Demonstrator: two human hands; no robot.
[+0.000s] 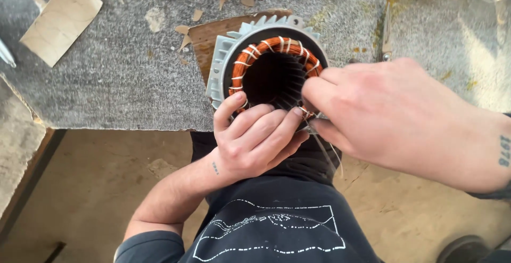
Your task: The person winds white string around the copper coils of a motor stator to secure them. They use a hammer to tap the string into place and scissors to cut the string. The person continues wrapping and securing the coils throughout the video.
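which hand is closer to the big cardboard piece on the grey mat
Left. The left hand grips the stator's near rim, nearer the cardboard piece; the right hand works beyond it.

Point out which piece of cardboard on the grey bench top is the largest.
The tan rectangular cardboard sheet at the far left of the bench top. The other cardboard bits near the motor stator are small torn scraps.

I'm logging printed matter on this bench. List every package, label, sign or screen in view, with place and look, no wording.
No packages, labels, signs or screens in view.
Nearest to packaging: a plain tan cardboard piece, rectangular, unprinted, upper left on the grey bench mat.
Small tan paper scraps lie left of the motor stator, also blank.
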